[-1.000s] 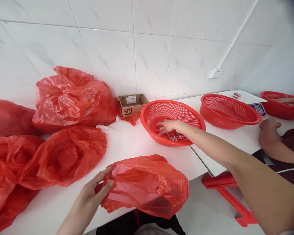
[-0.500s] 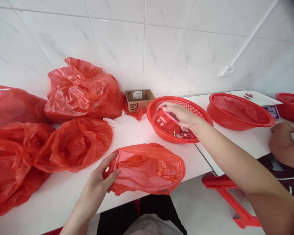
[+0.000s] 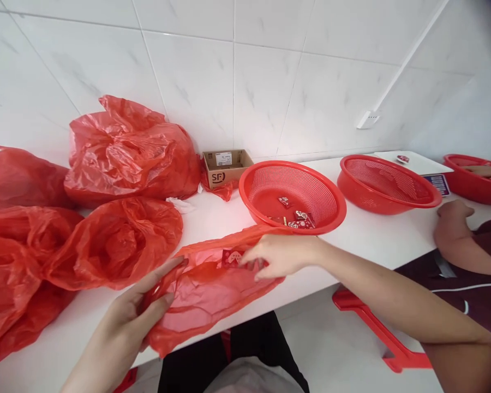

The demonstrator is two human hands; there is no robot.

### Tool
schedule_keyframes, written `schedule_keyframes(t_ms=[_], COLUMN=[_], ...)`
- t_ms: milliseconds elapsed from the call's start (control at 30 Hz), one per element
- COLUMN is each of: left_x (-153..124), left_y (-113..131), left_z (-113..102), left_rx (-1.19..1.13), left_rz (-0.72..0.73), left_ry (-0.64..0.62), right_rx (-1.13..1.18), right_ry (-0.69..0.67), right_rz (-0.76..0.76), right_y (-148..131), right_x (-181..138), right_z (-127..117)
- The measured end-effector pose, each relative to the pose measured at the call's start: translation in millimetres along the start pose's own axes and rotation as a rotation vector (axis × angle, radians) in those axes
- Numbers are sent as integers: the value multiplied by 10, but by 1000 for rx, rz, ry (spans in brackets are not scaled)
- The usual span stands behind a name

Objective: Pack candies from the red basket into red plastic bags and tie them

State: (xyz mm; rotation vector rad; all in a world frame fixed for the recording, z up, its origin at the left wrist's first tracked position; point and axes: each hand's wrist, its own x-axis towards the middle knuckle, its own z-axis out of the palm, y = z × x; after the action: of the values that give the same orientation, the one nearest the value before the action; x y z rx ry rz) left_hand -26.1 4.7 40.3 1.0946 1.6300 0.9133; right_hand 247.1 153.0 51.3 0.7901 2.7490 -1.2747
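Observation:
A thin red plastic bag (image 3: 213,297) lies at the table's front edge, its mouth facing up. My left hand (image 3: 137,311) grips the bag's left rim between thumb and fingers. Over the bag's right side, my right hand (image 3: 276,256) reaches into the mouth with curled fingers. At its fingertips is a small red packet (image 3: 232,258) with pale print; the exact grip is partly hidden. Just behind the bag stands a red plastic colander (image 3: 286,169), with several small red-and-white packets (image 3: 300,215) on its bottom.
Full red bags (image 3: 131,153) crowd the left, one with an open mouth (image 3: 125,240). A small cardboard box (image 3: 225,169) stands by the wall. Rightward are a second colander (image 3: 387,183), a white scale (image 3: 417,164), another red basket (image 3: 474,180) and a co-worker's arm (image 3: 466,240). A red stool (image 3: 376,333) stands below.
My right hand has moved from the colander down into the bag's mouth, bringing a packet along. My left hand has shifted left and down with the bag's rim, stretching the bag.

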Motion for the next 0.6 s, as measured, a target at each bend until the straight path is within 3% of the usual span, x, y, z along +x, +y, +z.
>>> schedule_keyframes(t_ms=[67, 100, 167, 200, 267, 400, 500, 600], left_x=[45, 66, 94, 97, 79, -7, -82, -206], left_y=[12, 16, 22, 26, 35, 24, -45, -135], left_z=[14, 45, 134, 182, 263, 350, 371, 362], left_rx=[13, -5, -68, -99, -137, -165, -172, -202], left_rz=[30, 55, 117, 153, 216, 257, 188, 109], left_ry=[34, 49, 87, 123, 224, 360, 351, 321], right_rx=[67, 60, -132, -273, -365, -388, -389, -383], right_ry=[68, 197, 446, 456, 406, 255, 225, 287], right_rz=[8, 64, 322, 488, 651, 747, 720, 665], right_y=[83, 175, 451, 617, 947, 1360, 1399, 1205], right_x=[-31, -20, 41, 83, 163, 259, 267, 172], right_z=[-333, -501, -798, -910, -1033, -974, -938, -1015])
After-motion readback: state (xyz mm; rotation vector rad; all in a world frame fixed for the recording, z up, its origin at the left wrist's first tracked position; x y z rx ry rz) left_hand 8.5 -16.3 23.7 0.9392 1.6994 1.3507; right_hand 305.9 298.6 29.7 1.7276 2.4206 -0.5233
